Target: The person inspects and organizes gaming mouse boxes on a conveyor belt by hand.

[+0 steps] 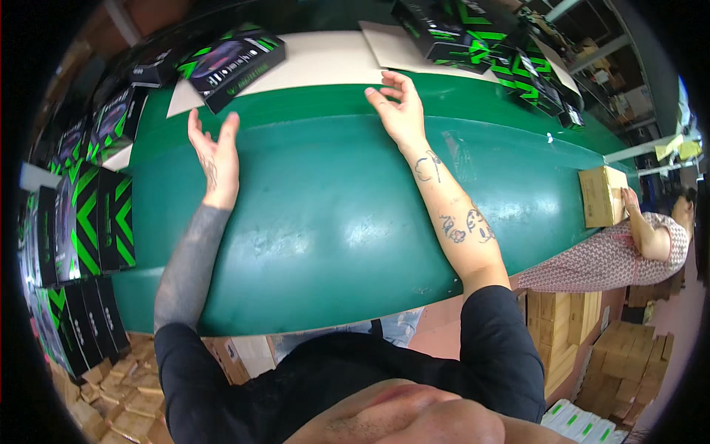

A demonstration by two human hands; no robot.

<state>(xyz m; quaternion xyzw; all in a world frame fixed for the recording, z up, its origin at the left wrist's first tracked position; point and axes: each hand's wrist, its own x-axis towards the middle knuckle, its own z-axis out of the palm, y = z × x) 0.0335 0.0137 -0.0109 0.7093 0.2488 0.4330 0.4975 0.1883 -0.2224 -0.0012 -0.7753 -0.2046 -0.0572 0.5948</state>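
Both my hands are raised apart over the green tabletop, with nothing in either. My left hand is open, its thumb and fingers spread, just short of a black retail box with green stripes. That box lies at a slant on a pale cardboard sheet. My right hand is open with loosely curled fingers, by the front edge of the cardboard. Beyond it, a group of similar black and green boxes lies at the back right.
Black and green boxes stand stacked along the left side. At the right end, another person's hand rests on a brown carton. Brown cartons are piled on the floor at the lower right, and more cartons at the lower left.
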